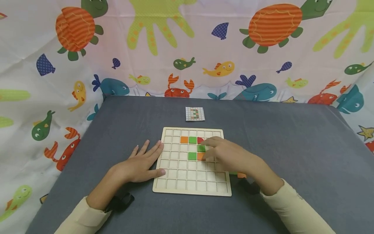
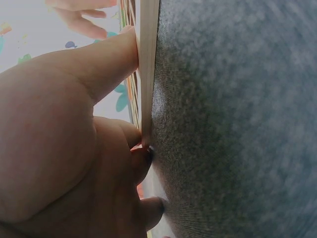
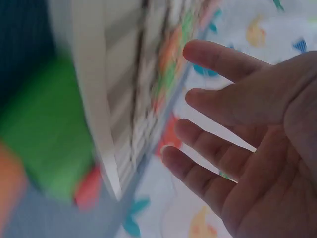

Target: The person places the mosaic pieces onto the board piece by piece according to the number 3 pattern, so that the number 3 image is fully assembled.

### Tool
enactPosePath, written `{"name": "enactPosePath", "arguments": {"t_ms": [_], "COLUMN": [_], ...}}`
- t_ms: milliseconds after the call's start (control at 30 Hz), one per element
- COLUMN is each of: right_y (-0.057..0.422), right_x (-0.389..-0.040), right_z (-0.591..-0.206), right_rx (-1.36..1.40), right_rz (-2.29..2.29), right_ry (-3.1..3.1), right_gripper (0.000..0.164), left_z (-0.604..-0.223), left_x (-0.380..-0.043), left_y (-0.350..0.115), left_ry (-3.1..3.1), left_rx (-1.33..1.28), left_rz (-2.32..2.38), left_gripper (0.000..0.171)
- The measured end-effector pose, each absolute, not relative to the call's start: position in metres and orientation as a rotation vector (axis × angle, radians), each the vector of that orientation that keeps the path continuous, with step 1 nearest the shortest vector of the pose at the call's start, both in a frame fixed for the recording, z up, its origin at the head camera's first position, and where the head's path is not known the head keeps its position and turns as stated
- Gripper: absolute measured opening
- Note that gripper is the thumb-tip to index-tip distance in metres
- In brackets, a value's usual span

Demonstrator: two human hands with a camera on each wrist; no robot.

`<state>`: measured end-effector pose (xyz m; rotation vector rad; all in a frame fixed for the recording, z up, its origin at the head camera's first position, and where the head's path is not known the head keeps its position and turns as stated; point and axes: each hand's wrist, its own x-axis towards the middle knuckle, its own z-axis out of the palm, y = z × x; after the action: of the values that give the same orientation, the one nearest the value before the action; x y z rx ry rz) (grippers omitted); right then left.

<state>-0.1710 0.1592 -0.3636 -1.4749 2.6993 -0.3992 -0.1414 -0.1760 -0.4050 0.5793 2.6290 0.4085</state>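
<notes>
Resting the left hand (image 1: 138,167) along the left edge of the board (image 1: 176,186), around the lower centre of the head frame. Spreading its fingers straight and touching the rim with the thumb, grip released.

Hovering the right hand (image 1: 230,154) above the board's right part, coming in from the lower right of the frame. Holding its fingers apart in the right wrist view, grip likewise released. Hiding part of the tiles from the head view, so leaving contact with them impossible to tell.

Showing a row in the board's upper part: an orange tile (image 1: 184,139), a green tile (image 1: 193,140) and a partly hidden red tile (image 1: 200,140). Showing a second green tile (image 1: 201,148) directly below the red, then a second orange tile (image 1: 200,156) with a third green tile (image 1: 192,156) on its left.

Lying beside the board's right edge, under the right forearm: loose tiles (image 1: 241,175), blurring in green, orange and red at the left of the right wrist view.

Lying near the frame's centre, beyond the board: a card (image 1: 195,114) bearing a small coloured grid. Spreading beneath everything: a grey cloth (image 1: 306,146).
</notes>
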Motion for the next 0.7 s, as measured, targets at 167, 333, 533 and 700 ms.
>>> {"name": "enactPosePath", "arguments": {"t_ms": [167,333,533,700], "right_y": [0.189,0.201,0.196,0.193], "right_x": [-0.176,-0.176,-0.173,-0.171], "right_z": [-0.343,-0.341,-0.354,-0.356], "right_rx": [-1.137,-0.898,-0.887,-0.872], "right_rz": [-0.348,-0.271,-0.260,-0.237], "right_ry": [2.783,2.626,2.606,2.656], "right_gripper": [0.026,0.016,0.030,0.037], "left_z": [-0.406,-0.407,-0.400,-0.396], "left_x": [-0.140,-0.141,-0.139,-0.138], "left_y": [-0.175,-0.176,-0.173,-0.173], "left_ry": [2.636,2.633,2.619,2.624], "left_rx": [0.576,0.565,0.571,0.578], "left_rz": [0.417,0.408,0.419,0.420], "left_gripper": [0.100,0.101,0.101,0.101]}}
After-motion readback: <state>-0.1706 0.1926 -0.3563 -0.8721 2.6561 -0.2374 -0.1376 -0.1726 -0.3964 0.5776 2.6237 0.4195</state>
